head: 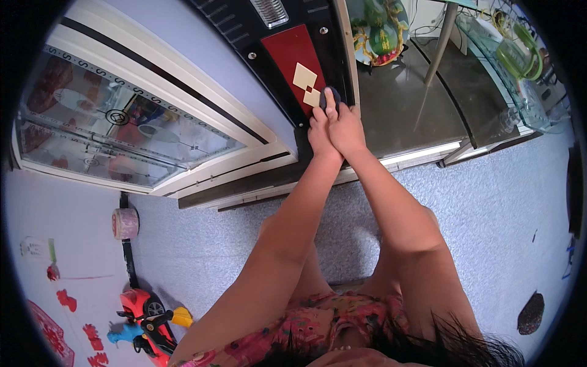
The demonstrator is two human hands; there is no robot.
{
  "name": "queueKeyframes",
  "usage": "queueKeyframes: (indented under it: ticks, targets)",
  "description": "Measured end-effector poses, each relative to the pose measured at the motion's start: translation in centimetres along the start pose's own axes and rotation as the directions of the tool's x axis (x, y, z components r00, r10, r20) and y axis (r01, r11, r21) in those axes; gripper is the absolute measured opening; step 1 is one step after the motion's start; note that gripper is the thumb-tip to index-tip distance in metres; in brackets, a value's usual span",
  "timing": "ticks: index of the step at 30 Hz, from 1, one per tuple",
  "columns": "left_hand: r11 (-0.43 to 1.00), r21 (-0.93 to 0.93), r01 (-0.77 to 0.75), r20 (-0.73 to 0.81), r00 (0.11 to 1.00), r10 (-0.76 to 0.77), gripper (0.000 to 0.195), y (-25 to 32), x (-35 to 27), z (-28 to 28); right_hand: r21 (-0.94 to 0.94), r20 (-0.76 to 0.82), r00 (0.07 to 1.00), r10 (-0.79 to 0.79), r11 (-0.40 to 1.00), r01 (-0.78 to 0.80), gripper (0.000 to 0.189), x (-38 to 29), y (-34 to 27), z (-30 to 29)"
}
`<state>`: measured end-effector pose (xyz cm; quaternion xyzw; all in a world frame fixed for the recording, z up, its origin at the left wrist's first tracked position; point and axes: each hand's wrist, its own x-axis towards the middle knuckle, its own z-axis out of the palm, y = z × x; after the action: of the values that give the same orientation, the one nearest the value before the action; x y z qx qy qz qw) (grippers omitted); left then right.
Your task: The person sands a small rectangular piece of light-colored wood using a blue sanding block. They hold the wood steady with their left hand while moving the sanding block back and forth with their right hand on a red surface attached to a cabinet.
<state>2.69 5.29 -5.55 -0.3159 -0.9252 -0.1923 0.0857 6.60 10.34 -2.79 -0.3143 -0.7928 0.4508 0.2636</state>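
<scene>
My left hand and my right hand are pressed together, wrists nearly touching, at the lower part of a black panel. A small dark soft-looking pad lies under an outstretched finger, against the panel. The left fingers curl around its lower side; the right hand overlaps them, and its grip is partly hidden. Beside the pad, a red strip carries cream diamond shapes. Round screw heads dot the black surface, and a ribbed clear part sits at its top.
A dark cabinet top on the right bears a decorated plate and a metal post. Beyond is a glass shelf with a green plastic basket. Glass-fronted doors stand left. A red toy vehicle and tape roll are lower left.
</scene>
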Motion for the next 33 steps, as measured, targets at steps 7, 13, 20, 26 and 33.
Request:
queueKeyframes:
  ticks: [7, 13, 20, 26, 33]
  targets:
    - [0.992, 0.103, 0.074, 0.283, 0.954, -0.100, 0.082, 0.4, -1.3, -1.3, -0.107, 0.108, 0.984, 0.141, 0.986, -0.130, 0.044, -0.5, 0.8, 0.6]
    - [0.991, 0.127, 0.041, 0.176, 0.982, -0.063, 0.075, -0.5, -0.5, -2.0, 0.006, 0.109, 0.990, 0.093, 0.996, -0.094, 0.045, -0.1, 0.4, 0.8]
    - [0.990, 0.132, 0.041, 0.198, 0.978, -0.067, 0.075, -1.1, -1.2, -2.8, -0.061, 0.193, 0.956, 0.219, 0.976, -0.211, 0.049, -0.9, -0.2, 1.3]
    - [0.981, 0.183, 0.072, 0.239, 0.964, -0.115, 0.072, -1.1, -0.5, -1.6, 0.023, 0.211, 0.959, 0.190, 0.980, -0.199, 0.048, 0.4, 1.4, 2.2]
    - [0.993, 0.094, 0.068, 0.193, 0.977, -0.086, 0.067, -2.5, -0.3, -1.3, 0.003, 0.106, 0.985, 0.133, 0.991, -0.134, 0.049, -0.8, 0.1, 2.1]
